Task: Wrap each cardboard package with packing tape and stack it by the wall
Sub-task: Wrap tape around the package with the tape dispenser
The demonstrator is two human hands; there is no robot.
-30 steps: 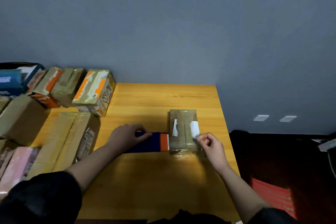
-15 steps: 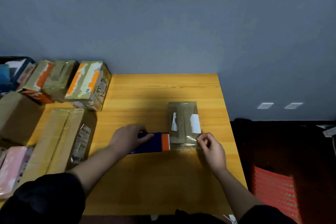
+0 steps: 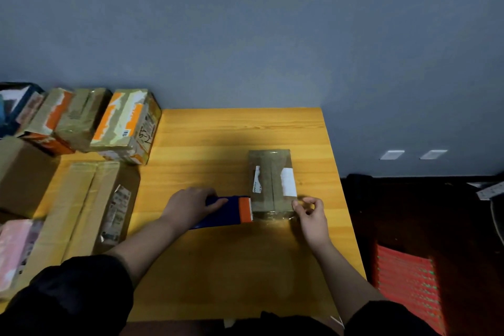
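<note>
A small brown cardboard package (image 3: 270, 169) with white label scraps lies on the yellow wooden table (image 3: 231, 267), right of centre. A blue tape dispenser with an orange cutter (image 3: 231, 211) lies against its near left corner. My left hand (image 3: 191, 204) grips the dispenser from above. My right hand (image 3: 311, 215) pinches the end of clear packing tape (image 3: 272, 216) at the package's near right corner. The tape runs across the package's near edge between dispenser and fingers.
Several taped boxes (image 3: 125, 125) stand against the grey wall at the table's back left. A long flat carton (image 3: 90, 204) and a plain brown box (image 3: 21, 174) lie at the left. A red object (image 3: 409, 286) sits on the dark floor to the right.
My right hand has slid from the package's top down to its near right corner with the tape end. The left hand stays on the dispenser. The camera view shifted slightly.
</note>
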